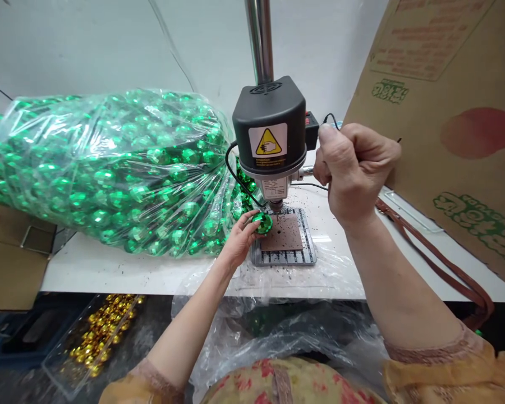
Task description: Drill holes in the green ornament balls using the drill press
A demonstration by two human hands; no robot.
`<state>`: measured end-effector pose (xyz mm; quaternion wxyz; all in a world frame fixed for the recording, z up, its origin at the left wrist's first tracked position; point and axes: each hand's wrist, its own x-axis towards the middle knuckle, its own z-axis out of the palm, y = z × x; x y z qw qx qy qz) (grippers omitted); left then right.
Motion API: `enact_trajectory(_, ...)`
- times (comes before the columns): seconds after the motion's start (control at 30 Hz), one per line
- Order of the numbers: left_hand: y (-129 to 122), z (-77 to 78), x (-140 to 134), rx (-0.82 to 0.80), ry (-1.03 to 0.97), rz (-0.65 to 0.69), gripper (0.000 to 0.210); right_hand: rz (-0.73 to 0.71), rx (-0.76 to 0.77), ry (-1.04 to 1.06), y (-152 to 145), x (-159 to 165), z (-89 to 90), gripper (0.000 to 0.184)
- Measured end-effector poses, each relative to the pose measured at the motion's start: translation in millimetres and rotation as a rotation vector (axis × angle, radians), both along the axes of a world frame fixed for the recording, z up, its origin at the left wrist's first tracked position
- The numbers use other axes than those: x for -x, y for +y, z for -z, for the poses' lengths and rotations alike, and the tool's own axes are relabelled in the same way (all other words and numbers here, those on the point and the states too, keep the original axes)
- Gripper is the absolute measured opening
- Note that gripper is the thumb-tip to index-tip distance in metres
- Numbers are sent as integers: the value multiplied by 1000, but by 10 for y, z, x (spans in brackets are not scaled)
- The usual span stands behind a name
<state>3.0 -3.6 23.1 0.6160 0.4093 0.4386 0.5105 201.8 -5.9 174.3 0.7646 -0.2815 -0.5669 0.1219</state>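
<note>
A small green faceted ball (262, 223) is pinched between the fingertips of my left hand (240, 238). The ball is over the left edge of a brown board (281, 233), which has a dark hole and lies on the slotted metal base plate (284, 258). Directly above stands a black bench drill press (271, 126) with a yellow warning label. On its right side, my right hand (353, 168) is closed in a fist at the end of the metal feed lever (306, 170); the grip itself is hidden inside the fingers. Whether a bit touches the ball cannot be seen.
A large clear bag (109, 174) of green faceted balls fills the left of the white table (151, 278). Cardboard boxes (446, 129) stand at right and left. A brown strap (437, 258) hangs off the right. Gold balls (105, 331) lie in a clear tray below. Dark shavings dot the base.
</note>
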Motion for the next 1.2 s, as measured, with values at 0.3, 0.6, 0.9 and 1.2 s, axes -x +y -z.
enact_trajectory(0.3, 108, 197, -110, -129, 88, -52, 57, 2, -41, 11, -20, 10, -17, 59)
enact_trajectory(0.6, 123, 267, -147, -189, 143, 16, 57, 14, 5, -4, -1, 14, -7, 62)
enact_trajectory(0.9, 141, 282, -150, -245, 256, 30, 54, 74, 33, -36, -13, 19, -8, 62)
enact_trajectory(1.2, 23, 300, -215, -408, 502, 49, 52, 18, 0, 8, -7, 17, 0, 61)
